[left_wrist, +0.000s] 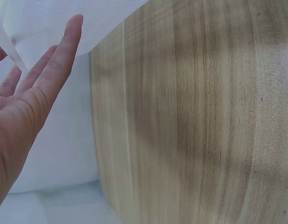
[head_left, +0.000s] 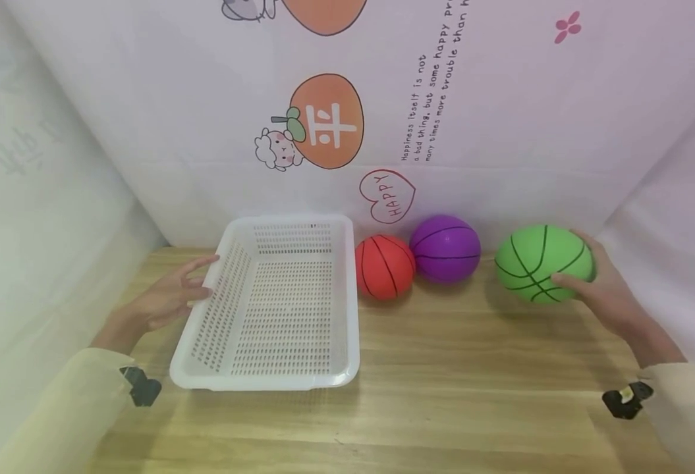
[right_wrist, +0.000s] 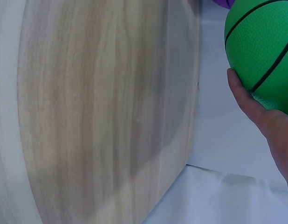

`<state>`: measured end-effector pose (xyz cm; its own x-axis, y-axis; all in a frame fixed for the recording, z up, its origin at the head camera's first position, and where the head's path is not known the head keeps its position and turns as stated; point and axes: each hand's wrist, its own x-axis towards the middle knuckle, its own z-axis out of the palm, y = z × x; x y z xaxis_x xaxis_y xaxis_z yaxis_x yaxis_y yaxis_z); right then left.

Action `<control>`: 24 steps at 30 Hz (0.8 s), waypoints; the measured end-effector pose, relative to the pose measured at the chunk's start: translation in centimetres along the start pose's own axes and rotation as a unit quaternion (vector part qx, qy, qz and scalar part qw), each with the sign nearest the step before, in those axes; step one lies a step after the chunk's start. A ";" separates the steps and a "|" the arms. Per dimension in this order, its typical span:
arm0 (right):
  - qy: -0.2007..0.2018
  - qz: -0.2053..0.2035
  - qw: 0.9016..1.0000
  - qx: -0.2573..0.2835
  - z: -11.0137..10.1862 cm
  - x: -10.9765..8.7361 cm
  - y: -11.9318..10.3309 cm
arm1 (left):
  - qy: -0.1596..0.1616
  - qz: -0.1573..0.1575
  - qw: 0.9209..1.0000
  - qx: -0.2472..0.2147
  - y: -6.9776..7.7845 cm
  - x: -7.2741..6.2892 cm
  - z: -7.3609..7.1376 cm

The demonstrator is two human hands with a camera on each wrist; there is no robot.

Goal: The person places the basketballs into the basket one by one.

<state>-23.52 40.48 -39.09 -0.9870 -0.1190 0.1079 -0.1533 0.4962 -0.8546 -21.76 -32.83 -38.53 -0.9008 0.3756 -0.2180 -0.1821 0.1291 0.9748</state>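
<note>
A white plastic basket (head_left: 347, 316) with slotted walls and floor sits on the wooden table, and I see nothing in it. My left hand (head_left: 172, 296) holds its left rim, the digits spread on either side of the lip in the left wrist view. Over on the right, my right hand (head_left: 605, 286) grips a green toy basketball (head_left: 539, 257), its thumb on the near side and the other fingers mostly hidden behind. Between basket and green ball lie a red ball (head_left: 385, 266) and a purple ball (head_left: 444, 247), side by side.
Along the back of the table rises a pale printed cloth (head_left: 489, 131) with cartoon fruit and lettering. White cloth also hangs at both sides. The wooden tabletop (head_left: 442, 395) spreads in front of the balls.
</note>
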 end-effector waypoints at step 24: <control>0.017 -0.052 0.997 0.051 2.1 0.9 -4.2 | 0.012 -0.009 1.000 -0.010 0.3 0.0 0.4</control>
<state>-23.67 36.48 -36.45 -0.9672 -0.1362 0.2145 -0.2515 0.3916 -0.8851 -21.70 -32.43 -38.30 -0.9065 0.3515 -0.2338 -0.2053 0.1170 0.9717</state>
